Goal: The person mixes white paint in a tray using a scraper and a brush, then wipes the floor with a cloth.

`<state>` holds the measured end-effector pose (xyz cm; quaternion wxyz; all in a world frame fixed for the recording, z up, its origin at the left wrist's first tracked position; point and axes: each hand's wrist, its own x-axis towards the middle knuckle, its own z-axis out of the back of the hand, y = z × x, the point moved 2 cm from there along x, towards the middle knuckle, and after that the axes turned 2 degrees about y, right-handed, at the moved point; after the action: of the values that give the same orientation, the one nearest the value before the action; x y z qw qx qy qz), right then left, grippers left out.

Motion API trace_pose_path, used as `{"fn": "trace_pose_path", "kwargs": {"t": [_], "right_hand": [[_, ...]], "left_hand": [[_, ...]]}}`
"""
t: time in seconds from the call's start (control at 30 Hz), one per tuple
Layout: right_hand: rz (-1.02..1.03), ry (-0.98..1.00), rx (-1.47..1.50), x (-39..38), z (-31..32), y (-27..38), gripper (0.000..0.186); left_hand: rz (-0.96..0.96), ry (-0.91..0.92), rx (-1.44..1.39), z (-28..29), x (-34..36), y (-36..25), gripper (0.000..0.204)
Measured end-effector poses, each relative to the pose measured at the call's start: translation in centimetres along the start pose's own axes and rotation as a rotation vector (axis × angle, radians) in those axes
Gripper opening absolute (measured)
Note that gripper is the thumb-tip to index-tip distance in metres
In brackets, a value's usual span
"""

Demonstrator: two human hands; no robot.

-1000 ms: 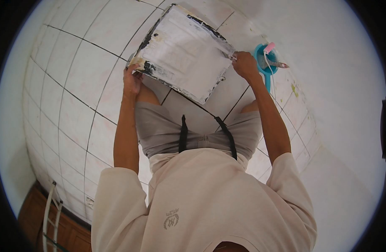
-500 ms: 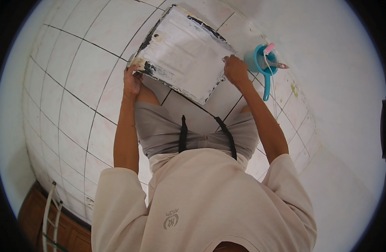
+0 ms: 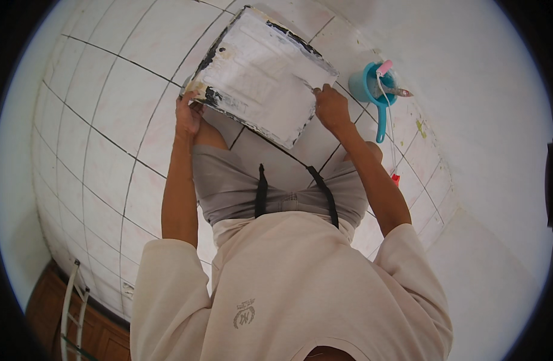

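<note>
Lying over the tiled floor (image 3: 145, 108), the white-smeared panel (image 3: 258, 69) is gripped at its left corner by the left hand (image 3: 189, 113). The right hand (image 3: 332, 108) is curled around what looks like a thin tool (image 3: 304, 82), near a blue dipper (image 3: 359, 87) and pink roller (image 3: 384, 68).

The tray (image 3: 264, 72) lies between and ahead of left hand (image 3: 189, 114) and right hand (image 3: 332, 107). On the floor (image 3: 138, 108), right of the right hand, is the dipper (image 3: 359, 89), brush (image 3: 401, 92) in it, roller (image 3: 384, 68) across it.
</note>
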<state>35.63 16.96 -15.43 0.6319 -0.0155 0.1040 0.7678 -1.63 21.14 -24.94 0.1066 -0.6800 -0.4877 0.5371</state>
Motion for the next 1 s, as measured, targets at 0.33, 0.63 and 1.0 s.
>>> {"fn": "trace_pose_path", "kwargs": {"t": [0.33,0.63,1.0], "right_hand": [[0.104,0.063,-0.009,-4.2,-0.1,3.4,0.015],[0.171,0.091,0.065,-6.3,-0.6,4.8,0.014],[0.085,0.062,0.083,-7.3,-0.9,5.4,0.015]], "left_hand": [[-0.011,0.015,-0.003,-0.4,-0.3,-0.2,0.045],[-0.017,0.012,0.000,-0.3,-0.2,-0.2,0.045],[-0.029,0.042,-0.001,-0.6,-0.3,-0.3,0.042]]}}
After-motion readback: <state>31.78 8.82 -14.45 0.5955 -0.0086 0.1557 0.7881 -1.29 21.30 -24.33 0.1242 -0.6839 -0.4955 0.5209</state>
